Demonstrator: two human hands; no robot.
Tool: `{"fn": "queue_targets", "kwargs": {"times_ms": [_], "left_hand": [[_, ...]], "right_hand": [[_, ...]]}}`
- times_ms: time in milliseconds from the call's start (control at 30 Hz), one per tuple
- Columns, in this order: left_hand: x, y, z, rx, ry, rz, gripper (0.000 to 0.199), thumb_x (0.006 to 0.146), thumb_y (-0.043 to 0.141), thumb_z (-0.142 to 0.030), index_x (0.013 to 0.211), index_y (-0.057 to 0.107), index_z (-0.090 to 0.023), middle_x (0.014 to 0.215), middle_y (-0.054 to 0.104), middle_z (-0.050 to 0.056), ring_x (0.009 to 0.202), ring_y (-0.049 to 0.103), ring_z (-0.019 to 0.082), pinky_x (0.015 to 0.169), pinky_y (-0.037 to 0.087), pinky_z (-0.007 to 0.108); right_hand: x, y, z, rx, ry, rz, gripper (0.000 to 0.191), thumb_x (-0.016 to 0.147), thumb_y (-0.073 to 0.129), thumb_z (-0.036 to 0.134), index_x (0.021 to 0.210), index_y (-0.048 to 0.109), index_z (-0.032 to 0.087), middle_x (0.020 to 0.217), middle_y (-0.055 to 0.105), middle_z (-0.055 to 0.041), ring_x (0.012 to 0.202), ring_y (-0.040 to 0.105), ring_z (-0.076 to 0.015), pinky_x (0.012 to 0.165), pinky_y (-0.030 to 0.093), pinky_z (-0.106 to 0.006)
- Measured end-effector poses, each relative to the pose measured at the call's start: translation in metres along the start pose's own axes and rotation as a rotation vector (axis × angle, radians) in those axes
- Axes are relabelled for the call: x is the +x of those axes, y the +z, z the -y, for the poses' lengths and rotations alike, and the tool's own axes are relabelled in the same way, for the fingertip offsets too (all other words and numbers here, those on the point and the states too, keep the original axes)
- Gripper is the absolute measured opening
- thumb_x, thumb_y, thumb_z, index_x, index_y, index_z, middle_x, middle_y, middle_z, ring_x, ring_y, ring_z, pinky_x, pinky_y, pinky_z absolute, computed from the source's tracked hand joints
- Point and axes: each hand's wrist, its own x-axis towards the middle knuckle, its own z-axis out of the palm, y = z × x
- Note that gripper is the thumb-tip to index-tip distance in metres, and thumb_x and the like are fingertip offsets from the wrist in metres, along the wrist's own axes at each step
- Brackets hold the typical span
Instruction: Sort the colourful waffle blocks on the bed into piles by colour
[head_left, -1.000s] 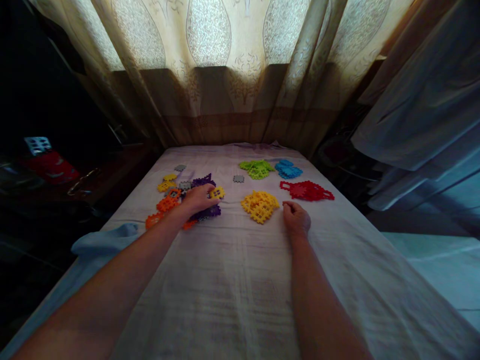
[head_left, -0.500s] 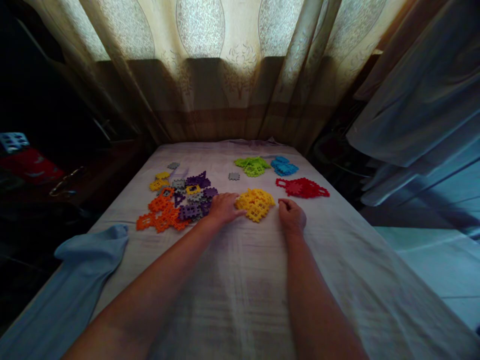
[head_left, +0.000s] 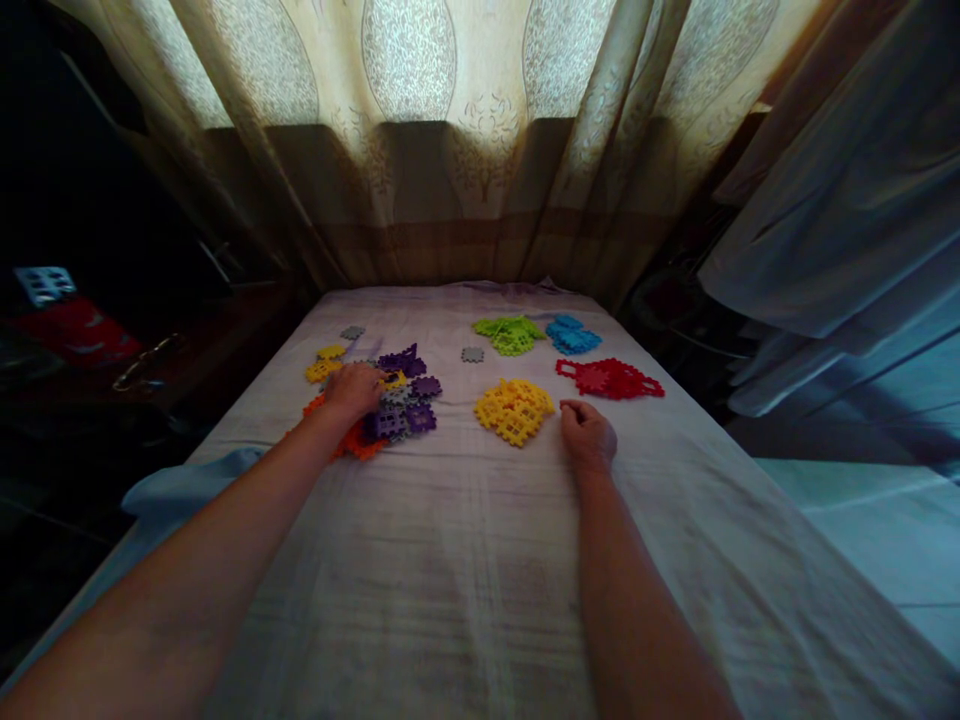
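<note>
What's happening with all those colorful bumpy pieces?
Someone's left hand is reaching over a mixed heap of purple, orange, gray and yellow pieces; its grip is hard to see. The right hand is curled on the pale cloth, just right of a yellow pile. Farther back are a green pile, a blue pile and a red pile.
</note>
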Motion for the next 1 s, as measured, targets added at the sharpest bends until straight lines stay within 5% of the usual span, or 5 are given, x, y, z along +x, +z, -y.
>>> {"fn": "queue_targets", "kwargs": {"times_ms": [333,633,800,1000], "left_hand": [[0.001,0.005,0.0,0.181,0.05,0.036,0.04,0.09,0.045,-0.03,0.119,0.073,-0.026,0.115,0.068,0.013,0.112,0.06,0.034,0.092,0.045,0.043],[0.001,-0.008,-0.002,0.123,0.113,-0.015,0.037,0.087,0.052,-0.033,0.117,0.071,-0.023,0.118,0.068,0.011,0.115,0.059,0.032,0.1,0.044,0.042],[0.003,-0.008,-0.035,0.024,0.231,-0.049,0.037,0.09,0.049,-0.035,0.12,0.07,-0.025,0.122,0.068,0.007,0.116,0.059,0.027,0.103,0.044,0.037],[0.004,0.015,-0.096,-0.065,0.385,-0.028,0.036,0.09,0.053,-0.033,0.121,0.069,-0.025,0.119,0.069,0.006,0.114,0.061,0.022,0.102,0.044,0.033]], "right_hand": [[-0.001,-0.002,0.003,0.002,0.01,0.033,0.036,0.078,0.049,0.036,0.092,0.079,0.023,0.086,0.077,-0.0053,0.074,0.063,-0.0209,0.067,0.045,-0.03],[-0.001,-0.001,0.001,0.001,-0.004,0.008,0.034,0.078,0.049,0.036,0.09,0.079,0.024,0.083,0.076,-0.004,0.071,0.062,-0.02,0.064,0.044,-0.029],[-0.002,-0.002,0.002,-0.008,0.003,0.022,0.033,0.079,0.05,0.035,0.09,0.079,0.023,0.086,0.077,-0.005,0.073,0.063,-0.0203,0.065,0.044,-0.029],[-0.001,-0.003,0.004,-0.012,0.031,0.054,0.033,0.08,0.05,0.035,0.092,0.079,0.025,0.088,0.077,-0.0049,0.076,0.064,-0.0211,0.068,0.046,-0.03]]}}
